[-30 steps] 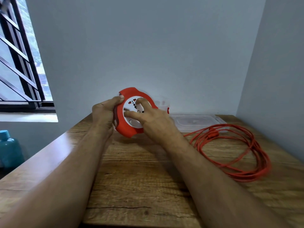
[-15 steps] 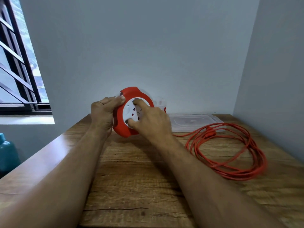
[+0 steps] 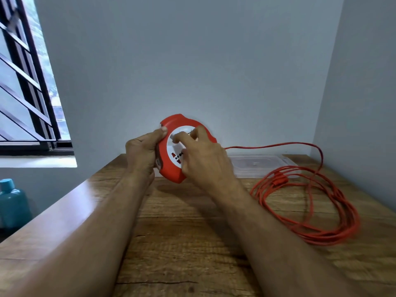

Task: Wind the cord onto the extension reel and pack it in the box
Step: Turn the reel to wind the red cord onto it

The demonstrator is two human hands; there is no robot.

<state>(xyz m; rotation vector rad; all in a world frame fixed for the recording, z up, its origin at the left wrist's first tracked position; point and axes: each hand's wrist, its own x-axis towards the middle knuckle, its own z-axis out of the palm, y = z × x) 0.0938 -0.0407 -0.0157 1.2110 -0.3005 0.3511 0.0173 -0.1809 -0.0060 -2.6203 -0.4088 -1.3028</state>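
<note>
I hold a round red extension reel [image 3: 171, 170] with a white socket face upright above the wooden table [image 3: 192, 243]. My left hand [image 3: 141, 155] grips its left rim, thumb on the top edge. My right hand [image 3: 203, 159] covers the white centre, fingers curled onto the face. An orange cord [image 3: 310, 202] lies in loose loops on the table at the right, and one strand rises in the air from the reel's right side across to the loops. A clear plastic box lid [image 3: 259, 166] lies flat behind the cord; the box itself is mostly hidden behind the reel.
Grey walls close the table at the back and right. A barred window [image 3: 27, 93] is at the left. A teal bottle [image 3: 10, 202] stands below the table's left edge.
The white socket face has turned under my right hand. A strand of cord has lifted off the table and now stretches taut through the air from the reel.
</note>
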